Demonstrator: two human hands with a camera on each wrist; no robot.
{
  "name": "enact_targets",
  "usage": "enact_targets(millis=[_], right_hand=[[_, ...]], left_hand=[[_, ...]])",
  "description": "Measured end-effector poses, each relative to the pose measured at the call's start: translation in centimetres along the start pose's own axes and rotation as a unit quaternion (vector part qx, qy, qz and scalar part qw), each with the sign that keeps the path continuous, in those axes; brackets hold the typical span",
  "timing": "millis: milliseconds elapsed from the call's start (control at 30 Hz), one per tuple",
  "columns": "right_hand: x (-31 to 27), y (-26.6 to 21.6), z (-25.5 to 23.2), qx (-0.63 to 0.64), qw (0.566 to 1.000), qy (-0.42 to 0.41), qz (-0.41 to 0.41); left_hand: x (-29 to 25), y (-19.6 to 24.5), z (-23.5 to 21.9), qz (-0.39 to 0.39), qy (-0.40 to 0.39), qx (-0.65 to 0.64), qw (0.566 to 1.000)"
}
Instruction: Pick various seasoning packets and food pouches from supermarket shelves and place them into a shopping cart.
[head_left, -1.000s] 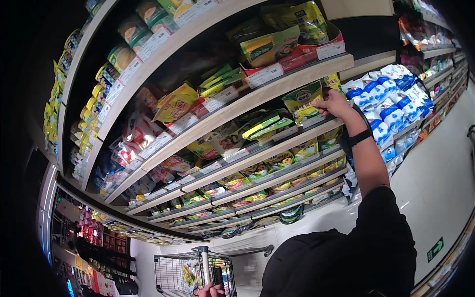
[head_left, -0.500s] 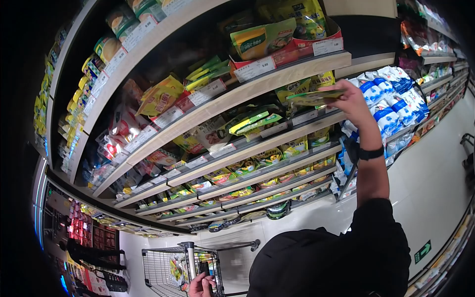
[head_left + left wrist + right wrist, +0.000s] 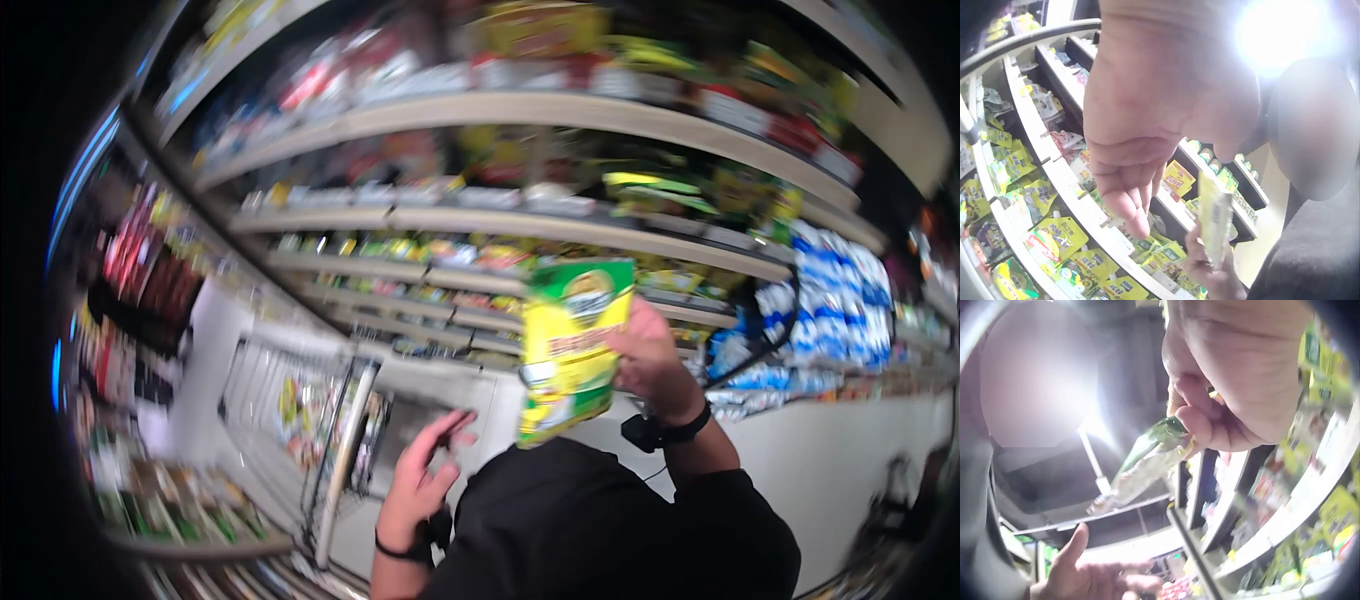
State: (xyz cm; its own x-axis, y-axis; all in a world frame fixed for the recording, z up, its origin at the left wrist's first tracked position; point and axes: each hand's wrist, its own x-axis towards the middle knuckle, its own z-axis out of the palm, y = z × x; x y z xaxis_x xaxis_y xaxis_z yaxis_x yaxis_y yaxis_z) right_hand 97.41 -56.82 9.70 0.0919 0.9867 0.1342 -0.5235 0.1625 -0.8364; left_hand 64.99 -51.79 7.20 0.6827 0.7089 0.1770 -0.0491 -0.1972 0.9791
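In the head view a green and yellow seasoning packet is held upright in front of the chest. My right hand pinches it by its right edge, thumb on the printed face. Seen from the right wrist, the right hand has its thumb and fingertips on one end of the packet. My left hand holds nothing and hangs between the packet and the cart handle, fingers loosely extended. Its palm shows large in the left wrist view, above the thin side of the packet.
A wire shopping cart with several packets in it stands on the left, its pale handle near my left hand. Shelves of bagged seasonings curve across the front. Blue and white bags are stacked at the right.
My right hand has taken the packet off the shelf and brought it down before the chest. The left hand has come up away from the cart handle. The view has swung right and down.
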Motion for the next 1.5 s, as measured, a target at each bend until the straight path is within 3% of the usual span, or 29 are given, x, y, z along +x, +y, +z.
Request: enact_targets(millis=[67, 100, 133, 200, 267, 333, 400, 433, 467, 500, 533, 567, 600, 667, 800, 933, 1000, 1067, 1100, 1167, 1300, 1433, 1500], right_hand=[[2.5, 3.6, 6.4, -0.015, 0.993, -0.080, 0.081], [3.6, 6.4, 8.1, -0.013, 0.989, -0.114, 0.095], [4.7, 8.5, 9.6, -0.012, 0.982, -0.127, 0.135], [6.5, 11.9, 12.6, -0.016, 0.967, -0.152, 0.203], [7.7, 15.6, 14.7, -0.068, 0.957, -0.160, 0.233], [8.8, 18.0, 17.8, -0.148, 0.940, -0.185, 0.244], [9.3, 20.9, 19.4, -0.136, 0.893, -0.314, 0.293], [9.7, 21.4, 21.6, -0.159, 0.867, -0.325, 0.342], [9.9, 21.9, 23.7, -0.183, 0.839, -0.332, 0.390], [10.1, 25.0, 23.5, -0.141, 0.856, -0.347, 0.357], [11.1, 25.8, 24.9, -0.158, 0.838, -0.362, 0.378], [12.2, 26.6, 26.2, -0.175, 0.819, -0.374, 0.398], [13.3, 27.3, 27.3, -0.191, 0.801, -0.384, 0.418], [15.3, 29.2, 30.4, -0.200, 0.807, -0.368, 0.417], [22.3, 34.3, 34.6, -0.280, 0.782, -0.341, 0.440], [28.0, 39.7, 38.2, -0.331, 0.763, -0.324, 0.450], [30.9, 44.4, 38.3, -0.281, 0.807, -0.306, 0.419], [32.0, 47.1, 39.7, -0.258, 0.865, -0.186, 0.388], [32.8, 47.9, 39.6, -0.262, 0.845, -0.195, 0.423], [33.7, 48.6, 39.5, -0.263, 0.805, -0.208, 0.488], [33.2, 46.5, 37.9, -0.272, 0.816, -0.261, 0.439], [31.0, 38.5, 35.2, -0.223, 0.872, -0.227, 0.372], [29.6, 34.7, 32.4, -0.196, 0.895, -0.206, 0.343]], left_hand=[[-1.9, -2.1, -1.5, -0.016, 0.013, -0.071, 0.997], [-2.4, -1.2, -1.9, -0.052, 0.022, -0.080, 0.995], [-2.5, -0.4, -2.6, -0.087, 0.027, -0.092, 0.992], [-3.9, -1.6, -4.7, -0.081, 0.052, -0.105, 0.990], [-5.8, -1.8, -7.4, -0.113, 0.106, -0.213, 0.965], [-8.1, -2.3, -10.1, -0.128, 0.174, -0.209, 0.954], [-10.6, -3.6, -12.4, -0.139, 0.207, -0.208, 0.946], [-11.9, -4.1, -13.7, -0.143, 0.220, -0.210, 0.942], [-12.9, -4.1, -15.0, -0.171, 0.232, -0.185, 0.940], [-13.8, -4.0, -16.1, -0.201, 0.241, -0.161, 0.936], [-14.7, -4.1, -17.1, -0.232, 0.247, -0.139, 0.930], [-15.6, -5.1, -17.6, -0.201, 0.318, -0.033, 0.926], [-16.4, -5.4, -18.7, -0.234, 0.301, 0.074, 0.922], [-18.8, -5.8, -21.5, -0.292, 0.253, 0.285, 0.877], [-24.4, -7.2, -23.7, -0.251, 0.346, 0.311, 0.849], [-28.5, -8.2, -23.6, -0.295, 0.364, 0.353, 0.810], [-28.8, -7.9, -23.5, -0.309, 0.383, 0.332, 0.805], [-29.0, -8.1, -23.2, -0.311, 0.403, 0.323, 0.797], [-28.9, -8.0, -23.2, -0.318, 0.398, 0.311, 0.802], [-28.6, -7.6, -23.6, -0.329, 0.383, 0.291, 0.813], [-28.5, -7.4, -24.3, -0.325, 0.347, 0.260, 0.840], [-28.3, -6.5, -24.9, -0.350, 0.231, 0.257, 0.871], [-27.5, -4.9, -25.2, -0.310, 0.197, 0.277, 0.888]])
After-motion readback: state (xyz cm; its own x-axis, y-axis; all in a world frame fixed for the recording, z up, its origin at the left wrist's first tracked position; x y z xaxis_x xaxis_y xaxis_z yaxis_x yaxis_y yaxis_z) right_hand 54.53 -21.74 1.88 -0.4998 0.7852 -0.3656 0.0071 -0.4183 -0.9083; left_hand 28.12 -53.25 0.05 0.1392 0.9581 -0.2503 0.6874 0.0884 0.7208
